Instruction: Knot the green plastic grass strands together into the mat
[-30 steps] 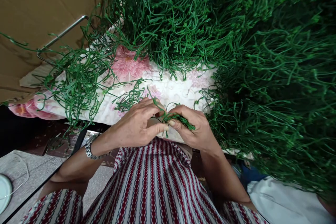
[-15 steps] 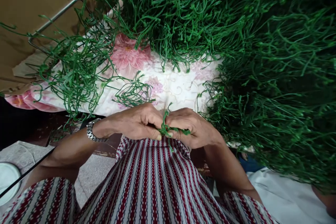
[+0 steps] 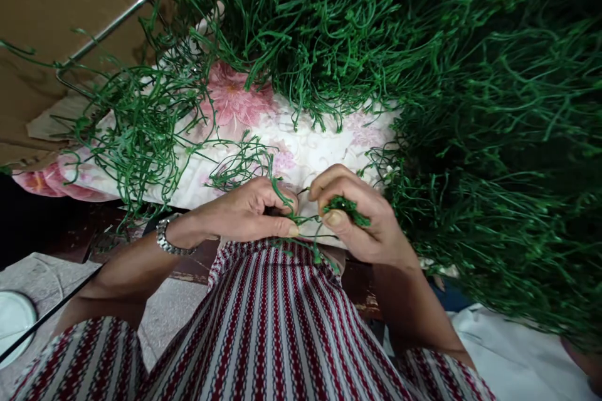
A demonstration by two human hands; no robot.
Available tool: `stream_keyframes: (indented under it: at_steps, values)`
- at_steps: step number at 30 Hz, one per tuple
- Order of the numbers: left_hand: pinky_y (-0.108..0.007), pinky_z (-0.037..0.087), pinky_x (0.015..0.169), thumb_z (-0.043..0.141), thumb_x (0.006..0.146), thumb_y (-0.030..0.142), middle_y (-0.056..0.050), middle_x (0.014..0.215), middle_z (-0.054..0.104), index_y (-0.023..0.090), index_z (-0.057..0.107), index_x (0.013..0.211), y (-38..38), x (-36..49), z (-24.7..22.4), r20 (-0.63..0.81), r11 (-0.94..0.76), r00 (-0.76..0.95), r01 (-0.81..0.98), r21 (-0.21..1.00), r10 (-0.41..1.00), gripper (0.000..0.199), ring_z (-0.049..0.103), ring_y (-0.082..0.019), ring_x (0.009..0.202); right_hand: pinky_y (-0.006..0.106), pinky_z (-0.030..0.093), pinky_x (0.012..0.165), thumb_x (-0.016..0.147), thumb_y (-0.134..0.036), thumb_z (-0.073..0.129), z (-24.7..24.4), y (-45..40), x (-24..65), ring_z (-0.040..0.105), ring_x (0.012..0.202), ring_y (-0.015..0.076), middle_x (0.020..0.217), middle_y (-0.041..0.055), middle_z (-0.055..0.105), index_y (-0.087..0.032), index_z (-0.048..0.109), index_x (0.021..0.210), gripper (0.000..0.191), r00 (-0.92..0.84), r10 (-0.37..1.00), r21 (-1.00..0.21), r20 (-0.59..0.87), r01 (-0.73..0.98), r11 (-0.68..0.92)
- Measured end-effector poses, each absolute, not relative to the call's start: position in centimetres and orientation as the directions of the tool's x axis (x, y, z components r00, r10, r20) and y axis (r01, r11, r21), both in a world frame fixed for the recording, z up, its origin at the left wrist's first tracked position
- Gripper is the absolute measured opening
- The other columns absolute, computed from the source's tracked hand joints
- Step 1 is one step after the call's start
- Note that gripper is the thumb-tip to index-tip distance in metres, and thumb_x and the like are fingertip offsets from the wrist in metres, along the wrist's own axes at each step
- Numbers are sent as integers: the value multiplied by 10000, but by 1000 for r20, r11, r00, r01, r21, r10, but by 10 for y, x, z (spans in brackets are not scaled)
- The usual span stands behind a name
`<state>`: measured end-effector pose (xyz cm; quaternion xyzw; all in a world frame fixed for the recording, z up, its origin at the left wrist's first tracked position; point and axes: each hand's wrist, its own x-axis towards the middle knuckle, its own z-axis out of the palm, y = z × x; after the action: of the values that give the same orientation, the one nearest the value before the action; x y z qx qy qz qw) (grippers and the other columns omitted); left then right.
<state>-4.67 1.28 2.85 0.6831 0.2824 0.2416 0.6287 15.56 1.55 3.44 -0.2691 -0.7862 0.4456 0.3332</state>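
Note:
My left hand, with a metal-banded watch at the wrist, pinches a thin, forked green plastic-looking stem between thumb and curled fingers. Just to its right, my right hand is closed around a small tight bunch of green stems. Thin strands stretch across the gap between the two hands, above my striped shirt. Under and beyond them lies a white cloth with pink flowers. A small loose clump of stems rests on it beyond the left hand.
A huge heap of green stems fills the back and right side. Another tangled pile lies at the left, by a bent metal rod and brown cardboard. White fabric is at lower right, a round white lid-like object at lower left.
My hands were together over the stems; now they are apart. The right hand has moved right and up with the bunch, and strands span the gap between them.

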Motion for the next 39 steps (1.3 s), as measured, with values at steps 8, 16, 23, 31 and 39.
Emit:
stream_keyframes:
  at_steps: [8,16,23,31,39]
  values:
    - [-206,364,537,547,786,264,13,578,471,137,524,583,4,-32,17,-6,-41,431,102,994,902,240,443,-91,577,302,452,757,846,-247,503,24,4,141,539,882,162,943,70,560,-171,496,1015,186,-517,797,-806,314,299,511]
    - [-218,304,540,454,768,92,21,582,414,150,430,591,4,-35,27,147,-356,518,332,873,843,188,403,-87,568,229,418,705,845,-251,515,31,7,152,551,794,124,874,38,580,-163,504,971,154,-584,803,-808,119,414,420]
    - [-231,253,523,453,711,40,46,535,312,164,288,540,11,-41,33,61,-385,710,305,871,701,268,312,-73,516,234,343,608,826,-177,467,36,13,153,442,655,109,693,7,470,-155,486,775,59,-772,634,-749,47,393,534]
    - [-233,245,493,530,779,254,46,518,307,158,364,531,17,-48,24,-27,-82,855,81,993,518,313,293,-73,496,193,316,521,812,-199,511,22,17,146,388,539,59,597,-31,423,-138,493,680,146,-799,581,-984,156,-77,158]
    - [-243,223,455,560,732,210,42,471,330,141,478,513,17,-48,26,-86,125,859,26,992,505,244,289,-73,451,217,353,512,758,-254,599,11,12,142,460,532,81,577,-4,510,-121,586,673,158,-781,624,-973,26,-162,-162]
